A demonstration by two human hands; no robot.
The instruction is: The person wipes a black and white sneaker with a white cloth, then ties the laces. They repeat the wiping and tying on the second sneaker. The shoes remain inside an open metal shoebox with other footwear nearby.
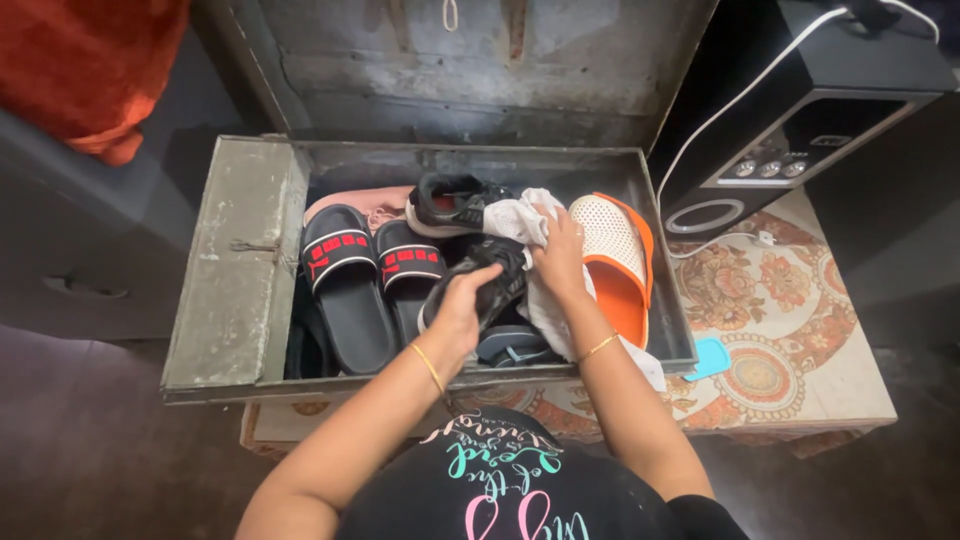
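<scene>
The left hand (462,305) has its grip closed over a black mesh shoe (480,285), fingers curled onto its upper near the middle of the open metal trunk (235,300). The right hand (560,255) has its grip closed on a bunched white cloth (520,220), which lies just beside the black shoe and runs down under the wrist toward the trunk's front wall. Each wrist wears a thin gold bangle (428,366).

Left of the hands lie two black slide sandals (345,285), side by side, each with a strap bearing red block lettering. Behind them sits a pink shoe (375,205), and next to it a black sneaker with a white sole (450,200). Right of the cloth rests an orange and white perforated clog (620,260), touching it. Outside the trunk, a black speaker (800,130) stands on a floral-patterned surface (790,340).
</scene>
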